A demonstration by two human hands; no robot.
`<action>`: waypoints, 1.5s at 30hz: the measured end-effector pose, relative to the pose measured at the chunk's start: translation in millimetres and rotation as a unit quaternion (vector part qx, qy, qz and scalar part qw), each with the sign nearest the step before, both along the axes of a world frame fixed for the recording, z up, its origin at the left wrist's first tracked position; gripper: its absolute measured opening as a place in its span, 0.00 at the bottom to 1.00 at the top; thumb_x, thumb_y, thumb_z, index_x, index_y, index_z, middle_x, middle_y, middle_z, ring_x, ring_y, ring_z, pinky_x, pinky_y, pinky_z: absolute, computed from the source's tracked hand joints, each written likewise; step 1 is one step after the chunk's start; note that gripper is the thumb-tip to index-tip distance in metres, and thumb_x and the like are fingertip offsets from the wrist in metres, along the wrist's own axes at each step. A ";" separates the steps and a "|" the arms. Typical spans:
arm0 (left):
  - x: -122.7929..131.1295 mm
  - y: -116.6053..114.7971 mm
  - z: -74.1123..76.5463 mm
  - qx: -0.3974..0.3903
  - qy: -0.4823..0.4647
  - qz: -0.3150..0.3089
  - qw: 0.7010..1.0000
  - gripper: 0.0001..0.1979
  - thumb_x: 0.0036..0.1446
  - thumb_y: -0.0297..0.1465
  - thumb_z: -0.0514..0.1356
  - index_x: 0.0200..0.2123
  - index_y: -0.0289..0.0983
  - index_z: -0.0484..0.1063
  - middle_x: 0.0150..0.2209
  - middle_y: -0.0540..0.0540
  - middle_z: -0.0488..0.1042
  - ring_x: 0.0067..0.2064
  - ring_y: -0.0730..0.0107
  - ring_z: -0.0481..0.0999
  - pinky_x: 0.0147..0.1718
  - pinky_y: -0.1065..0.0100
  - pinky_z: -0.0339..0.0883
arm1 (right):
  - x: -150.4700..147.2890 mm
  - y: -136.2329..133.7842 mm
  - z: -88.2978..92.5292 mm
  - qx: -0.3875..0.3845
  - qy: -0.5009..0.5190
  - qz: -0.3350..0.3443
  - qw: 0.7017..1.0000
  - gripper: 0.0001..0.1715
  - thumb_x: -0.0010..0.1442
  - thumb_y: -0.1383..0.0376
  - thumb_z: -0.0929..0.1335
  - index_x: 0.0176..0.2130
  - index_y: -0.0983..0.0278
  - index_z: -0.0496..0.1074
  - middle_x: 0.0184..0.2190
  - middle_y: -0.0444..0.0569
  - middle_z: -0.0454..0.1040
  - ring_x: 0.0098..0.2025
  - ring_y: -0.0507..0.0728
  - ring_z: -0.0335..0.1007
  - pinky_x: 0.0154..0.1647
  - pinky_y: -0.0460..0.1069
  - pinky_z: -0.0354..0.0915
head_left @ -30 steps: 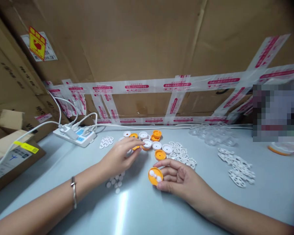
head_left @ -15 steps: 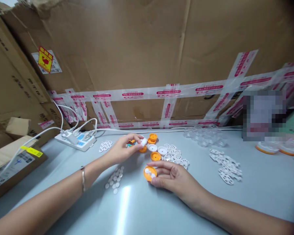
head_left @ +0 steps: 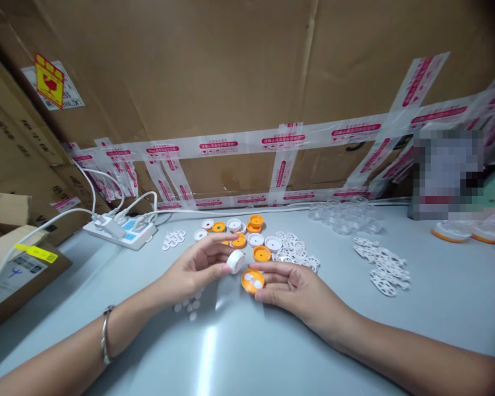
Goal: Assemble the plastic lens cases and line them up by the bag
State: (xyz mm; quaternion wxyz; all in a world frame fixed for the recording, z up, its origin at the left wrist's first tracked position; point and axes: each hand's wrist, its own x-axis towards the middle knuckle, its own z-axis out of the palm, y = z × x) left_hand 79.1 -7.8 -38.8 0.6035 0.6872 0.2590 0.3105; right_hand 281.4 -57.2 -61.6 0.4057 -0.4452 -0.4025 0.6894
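Note:
My left hand point(head_left: 202, 265) pinches a round white plastic cap point(head_left: 235, 262) between thumb and fingers, tilted on its edge. Close beside it, my right hand point(head_left: 291, 283) grips a shallow orange round cup point(head_left: 253, 281) by its right rim. Several small white pieces lie inside this cup. The white cap and the orange cup are apart by a narrow gap. Just behind both hands sit several loose white cups point(head_left: 256, 240) and orange cups point(head_left: 262, 254). Small white discs point(head_left: 192, 306) lie under and in front of my left wrist, partly hidden.
White perforated plates point(head_left: 383, 267) lie in piles at right and behind my right hand. Clear domes point(head_left: 346, 215) stand at the back. A power strip point(head_left: 121, 230) with cables, small white parts point(head_left: 174, 239) and a carton point(head_left: 25, 275) are at left. A large cardboard box point(head_left: 231, 82) walls the rear.
My left hand has drawn back from the group of cups, bringing the white cap down beside the orange cup. My right hand stays nearly in place, still holding its cup.

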 end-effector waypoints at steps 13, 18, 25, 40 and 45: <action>5.0 -3.6 -7.0 0.073 0.081 -0.002 0.994 0.15 0.57 0.24 0.56 0.48 0.39 0.69 0.48 0.45 0.72 0.49 0.68 0.71 0.49 0.65 0.66 | 2.0 1.0 -6.3 0.027 -0.002 0.046 0.999 0.26 0.42 0.61 0.76 0.44 0.61 0.75 0.33 0.44 0.79 0.42 0.55 0.73 0.48 0.50 0.64; 6.1 -7.3 -6.1 0.126 0.131 0.011 0.983 0.14 0.56 0.25 0.57 0.46 0.37 0.70 0.47 0.43 0.73 0.48 0.66 0.72 0.46 0.65 0.69 | 1.8 0.8 -4.3 0.050 0.000 0.060 0.997 0.27 0.43 0.59 0.75 0.45 0.62 0.74 0.35 0.46 0.79 0.44 0.58 0.72 0.50 0.52 0.63; 9.7 -10.5 -5.1 0.187 0.148 0.011 0.971 0.13 0.56 0.26 0.57 0.46 0.37 0.70 0.46 0.43 0.72 0.48 0.65 0.72 0.44 0.64 0.70 | 1.9 -0.3 -4.8 0.059 0.012 0.068 0.996 0.25 0.43 0.58 0.75 0.43 0.61 0.75 0.36 0.45 0.79 0.45 0.58 0.72 0.51 0.53 0.62; 8.7 -18.6 -0.2 0.329 0.176 -0.003 0.928 0.15 0.58 0.25 0.56 0.49 0.39 0.67 0.44 0.42 0.72 0.47 0.65 0.71 0.41 0.66 0.71 | -0.2 -2.6 -2.1 0.029 -0.023 0.021 0.999 0.20 0.40 0.63 0.75 0.36 0.64 0.73 0.30 0.44 0.79 0.35 0.55 0.75 0.41 0.50 0.67; 8.8 -18.6 -0.9 0.334 0.181 -0.008 0.925 0.15 0.58 0.25 0.55 0.49 0.38 0.67 0.44 0.41 0.71 0.46 0.65 0.71 0.42 0.65 0.70 | -0.3 -1.9 -3.8 0.032 -0.017 0.026 0.999 0.21 0.39 0.60 0.76 0.35 0.63 0.75 0.30 0.45 0.79 0.37 0.56 0.75 0.42 0.50 0.67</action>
